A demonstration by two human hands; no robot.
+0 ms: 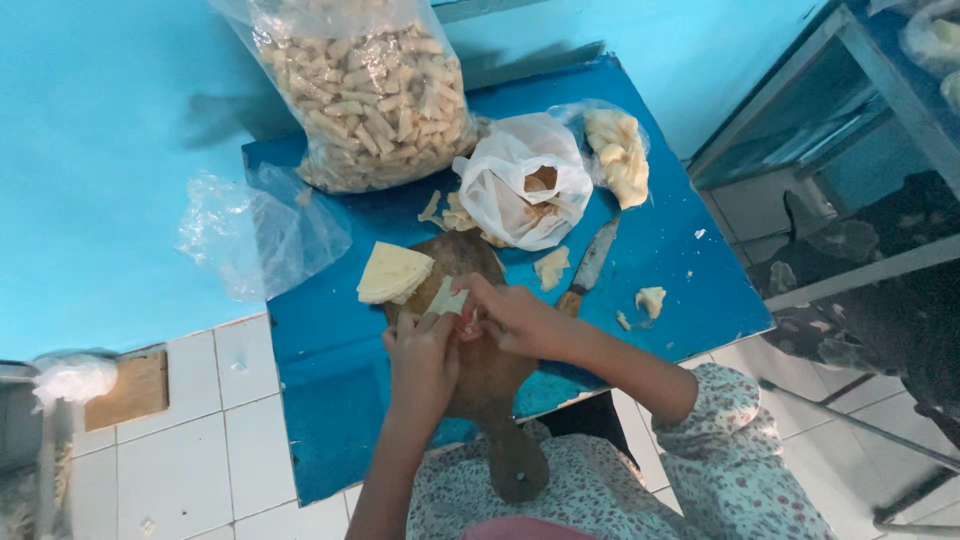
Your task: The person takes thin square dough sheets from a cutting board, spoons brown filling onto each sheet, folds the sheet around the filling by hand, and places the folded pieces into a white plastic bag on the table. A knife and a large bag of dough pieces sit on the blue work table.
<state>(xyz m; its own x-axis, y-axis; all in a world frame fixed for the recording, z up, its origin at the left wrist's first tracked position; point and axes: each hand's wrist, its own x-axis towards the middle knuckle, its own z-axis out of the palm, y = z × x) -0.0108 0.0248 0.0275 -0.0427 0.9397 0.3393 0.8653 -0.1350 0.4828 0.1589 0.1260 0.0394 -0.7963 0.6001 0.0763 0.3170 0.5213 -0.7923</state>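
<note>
Both my hands meet over a brown wooden cutting board (487, 375) on a small blue table (320, 400). My left hand (424, 352) and my right hand (513, 313) together pinch a pale thin dough sheet (448, 298), folding it between the fingertips. A stack of the same pale sheets (393, 272) lies on the board's far left corner, just beyond my left hand. A knife with a wooden handle (590, 265) rests on the table to the right of my right hand.
A large clear bag of rolled pastry pieces (365, 95) stands at the table's far edge. A white plastic bag (520, 180), a clear bag of dough scraps (617, 150) and an empty clear bag (260, 235) lie around. Loose scraps (650, 300) dot the table. A metal frame (850, 110) stands right.
</note>
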